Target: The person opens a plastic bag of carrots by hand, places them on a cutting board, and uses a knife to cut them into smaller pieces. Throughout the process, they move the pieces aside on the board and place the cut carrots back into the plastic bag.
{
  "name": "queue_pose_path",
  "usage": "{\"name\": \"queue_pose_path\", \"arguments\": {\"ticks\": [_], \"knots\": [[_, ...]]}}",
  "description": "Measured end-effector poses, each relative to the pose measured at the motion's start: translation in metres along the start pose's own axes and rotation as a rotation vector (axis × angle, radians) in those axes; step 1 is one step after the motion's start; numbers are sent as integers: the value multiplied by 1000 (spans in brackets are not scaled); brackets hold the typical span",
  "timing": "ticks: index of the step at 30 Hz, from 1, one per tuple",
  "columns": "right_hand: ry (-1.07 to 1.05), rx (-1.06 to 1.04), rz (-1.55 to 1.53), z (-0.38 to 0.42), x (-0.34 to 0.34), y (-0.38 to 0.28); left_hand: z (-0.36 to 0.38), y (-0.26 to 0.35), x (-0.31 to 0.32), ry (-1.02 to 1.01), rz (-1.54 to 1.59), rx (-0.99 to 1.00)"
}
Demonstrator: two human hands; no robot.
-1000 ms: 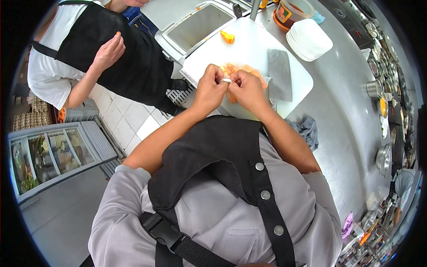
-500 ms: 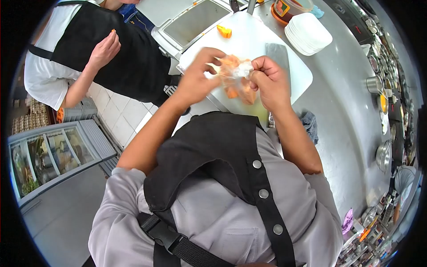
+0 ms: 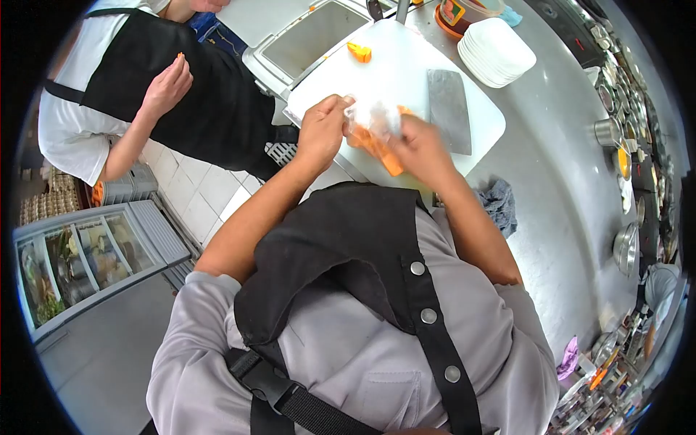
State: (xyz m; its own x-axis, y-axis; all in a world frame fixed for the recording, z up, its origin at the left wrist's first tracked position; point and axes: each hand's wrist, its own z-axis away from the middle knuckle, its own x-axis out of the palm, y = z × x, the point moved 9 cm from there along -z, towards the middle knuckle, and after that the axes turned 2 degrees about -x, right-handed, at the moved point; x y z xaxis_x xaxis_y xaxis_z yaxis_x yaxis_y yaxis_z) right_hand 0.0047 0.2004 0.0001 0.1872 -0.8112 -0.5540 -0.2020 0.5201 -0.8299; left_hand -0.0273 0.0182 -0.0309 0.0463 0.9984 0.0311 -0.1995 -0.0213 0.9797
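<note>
Over the white cutting board (image 3: 484, 130), my left hand (image 3: 324, 130) pinches the left edge of a clear plastic bag (image 3: 360, 116). Orange pieces (image 3: 378, 148) show in the lower part of the bag. My right hand (image 3: 420, 148), blurred by motion, is closed at the bag's right side. A cleaver-like grey blade (image 3: 449, 110) lies flat on the board to the right of my hands. Near the board's far edge lies one small orange piece (image 3: 359, 52).
Stacked white dishes (image 3: 497, 52) stand beyond the board, near a plastic tub (image 3: 464, 13). A grey cloth (image 3: 498, 207) lies on the steel counter (image 3: 554, 217). An open white bin (image 3: 312, 43) adjoins the board. Another person (image 3: 170, 87) in a black apron stands at the left.
My left hand has moved slightly down, its fingers now closed on the bag. My right hand has lowered and shifted left. The bag hangs lower and the grey blade is more exposed.
</note>
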Motion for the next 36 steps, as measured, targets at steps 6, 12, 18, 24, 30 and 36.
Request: {"name": "queue_pose_path", "arguments": {"ticks": [6, 12, 18, 24, 30, 36], "knots": [[283, -8, -576, -35, -49, 12, 10, 48, -32, 153, -86, 314], [168, -137, -346, -40, -29, -20, 10, 63, -4, -182, -327, 410], [256, -12, -747, -45, -42, 18, 16, 67, -1, -114, 148, 153], [294, 28, -779, -42, -47, 9, 13, 77, 12, -100, 160, 209], [398, -133, -730, -60, -84, -28, 3, 149, 2, -4, 10, 360], [330, -147, -518, -42, -84, -84, 13, 151, 28, -279, 335, 246]]}}
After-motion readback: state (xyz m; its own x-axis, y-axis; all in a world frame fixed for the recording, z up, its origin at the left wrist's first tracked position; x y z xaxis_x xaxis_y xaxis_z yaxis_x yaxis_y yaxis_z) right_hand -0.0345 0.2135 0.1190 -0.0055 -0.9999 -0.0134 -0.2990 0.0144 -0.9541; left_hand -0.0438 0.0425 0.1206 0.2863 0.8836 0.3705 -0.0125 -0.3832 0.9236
